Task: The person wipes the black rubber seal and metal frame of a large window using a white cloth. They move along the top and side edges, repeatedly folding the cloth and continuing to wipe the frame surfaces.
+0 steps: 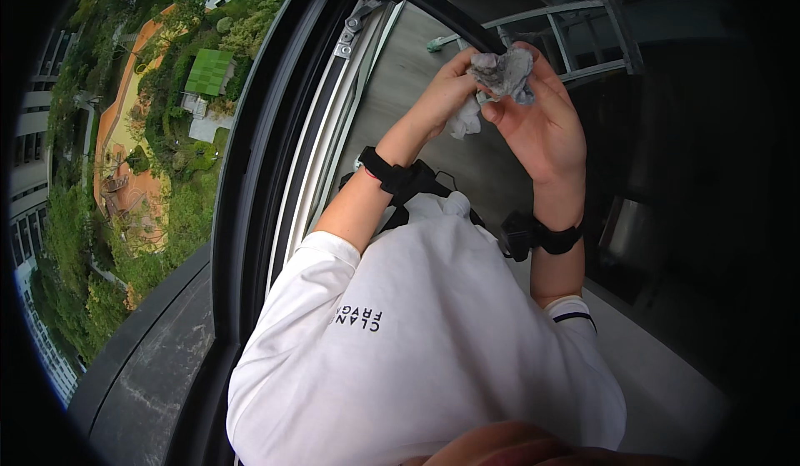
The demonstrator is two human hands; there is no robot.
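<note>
A crumpled, grey-stained cloth or wipe point(503, 74) is bunched between my two hands near the end of a black frame bar point(459, 19). My left hand point(451, 88) pinches its left side, and a whiter wad point(465, 119) hangs below those fingers. On the other side, my right hand point(542, 116) curls around the cloth, fingers behind it and thumb lower down. Some fingertips are hidden by the cloth. Whether it touches the bar, I cannot tell.
An open window's dark frame point(240, 172) runs along my left, with a metal hinge point(347, 38) near its top. Far below outside are trees point(69, 216) and a playground point(134, 172). A metal ladder point(584, 41) appears beyond my hands, above a grey floor point(400, 85).
</note>
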